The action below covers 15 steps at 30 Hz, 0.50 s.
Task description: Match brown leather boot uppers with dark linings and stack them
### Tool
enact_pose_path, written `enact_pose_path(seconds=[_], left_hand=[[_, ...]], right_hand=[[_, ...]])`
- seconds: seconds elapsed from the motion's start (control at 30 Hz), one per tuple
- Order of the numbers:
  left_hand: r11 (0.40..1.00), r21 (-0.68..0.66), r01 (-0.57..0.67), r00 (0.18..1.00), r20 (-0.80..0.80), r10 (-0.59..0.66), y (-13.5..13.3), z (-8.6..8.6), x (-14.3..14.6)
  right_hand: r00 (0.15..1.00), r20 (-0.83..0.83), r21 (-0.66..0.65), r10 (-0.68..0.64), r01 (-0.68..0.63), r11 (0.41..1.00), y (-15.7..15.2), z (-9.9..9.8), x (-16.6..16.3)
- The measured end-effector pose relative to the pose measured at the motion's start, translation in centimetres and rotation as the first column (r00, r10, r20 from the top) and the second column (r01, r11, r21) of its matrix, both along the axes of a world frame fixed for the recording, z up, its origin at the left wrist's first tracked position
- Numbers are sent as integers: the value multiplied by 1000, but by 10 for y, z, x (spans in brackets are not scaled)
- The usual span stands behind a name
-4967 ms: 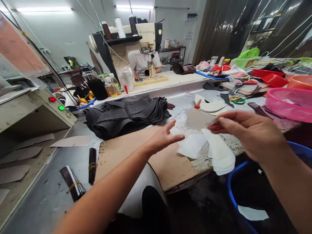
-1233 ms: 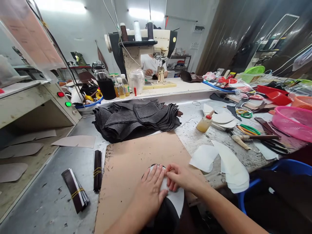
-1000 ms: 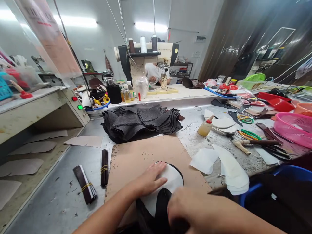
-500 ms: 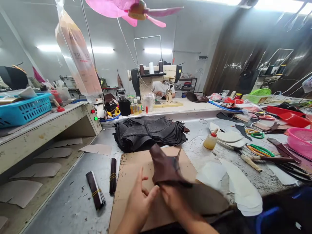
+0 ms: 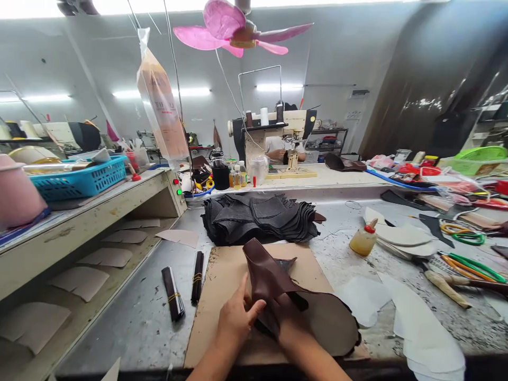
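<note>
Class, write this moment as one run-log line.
left hand: at brown piece, left side; right hand: partly covered by it; cardboard: beneath; black stack: behind cardboard

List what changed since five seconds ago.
The right hand no longer shows the pale sheet it held and is now partly covered by a dark brown leather piece, brought over the cardboard. The left hand has moved to that piece's left edge. The stack of black pieces stayed put.
</note>
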<state>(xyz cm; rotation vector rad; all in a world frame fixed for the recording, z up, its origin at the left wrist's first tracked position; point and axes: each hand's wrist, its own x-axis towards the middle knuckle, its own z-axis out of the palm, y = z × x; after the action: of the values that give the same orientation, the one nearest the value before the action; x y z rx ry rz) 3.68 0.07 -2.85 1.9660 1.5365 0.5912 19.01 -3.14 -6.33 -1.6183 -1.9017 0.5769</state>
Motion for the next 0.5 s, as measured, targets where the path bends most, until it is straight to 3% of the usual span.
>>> enact_pose_path(seconds=[0.17,0.33,0.43,0.5], left_hand=[[995,26,-99,994,-47,100,1,-3,6],[991,-6,-135,989,-66,134,2,-4,11],[999,-18,-28,998,-51,27,1,1,-12],[999,-23,31,997,-72,-33,4,10,-48]], right_hand=[[999,37,-10,18,-18,1000,10,3,-10],[991,131,38,-26,21,999,8,-15,-8],[993,115,118,-30,17,993,5,-30,-3],[996,88,181,-23,7,984,-2,-41,0]])
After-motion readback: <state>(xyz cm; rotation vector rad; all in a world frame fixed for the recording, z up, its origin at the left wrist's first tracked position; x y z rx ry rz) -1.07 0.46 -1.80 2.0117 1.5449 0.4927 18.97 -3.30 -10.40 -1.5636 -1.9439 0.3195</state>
